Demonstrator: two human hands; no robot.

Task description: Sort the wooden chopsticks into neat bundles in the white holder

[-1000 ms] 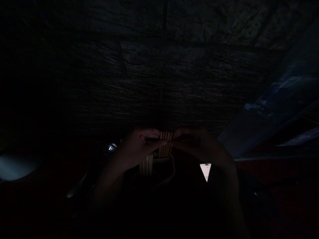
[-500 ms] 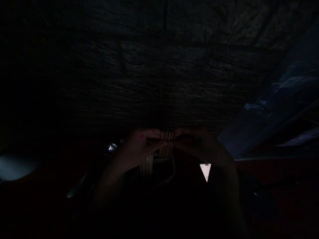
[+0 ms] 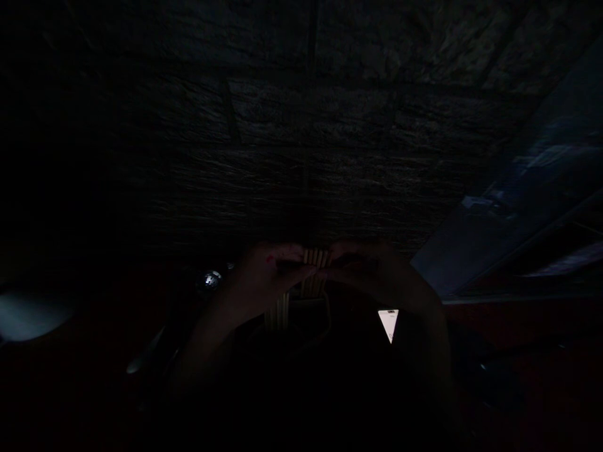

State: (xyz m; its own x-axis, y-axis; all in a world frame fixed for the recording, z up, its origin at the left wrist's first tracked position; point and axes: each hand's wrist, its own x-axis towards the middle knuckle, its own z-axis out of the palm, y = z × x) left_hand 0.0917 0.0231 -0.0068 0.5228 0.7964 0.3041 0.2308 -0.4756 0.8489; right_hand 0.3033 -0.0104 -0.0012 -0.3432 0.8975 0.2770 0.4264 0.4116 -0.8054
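The picture is very dark. Between my left hand (image 3: pixel 266 276) and my right hand (image 3: pixel 377 270) stands a row of narrow, pale, stick-like pieces (image 3: pixel 315 257), lined up side by side. My left fingers and thumb press on the row from the left; the right fingers and thumb close on it from the other side. The thumbs nearly meet across its front. Under my left hand another group of pale upright strips (image 3: pixel 277 312) shows, beside a thin curved rim (image 3: pixel 328 314) of something I cannot make out.
Ahead rises a dark stone-block wall (image 3: pixel 282 113). A bluish-grey metal frame (image 3: pixel 499 207) slants down at the right. A bright screen-like triangle (image 3: pixel 389 323) glows near my right forearm. Shiny round metal (image 3: pixel 210 280) and a pale rounded object (image 3: pixel 31 317) lie at left.
Both hands stay almost in place around the row of sticks, with only a tiny shift of the fingers. The view looks slightly darker.
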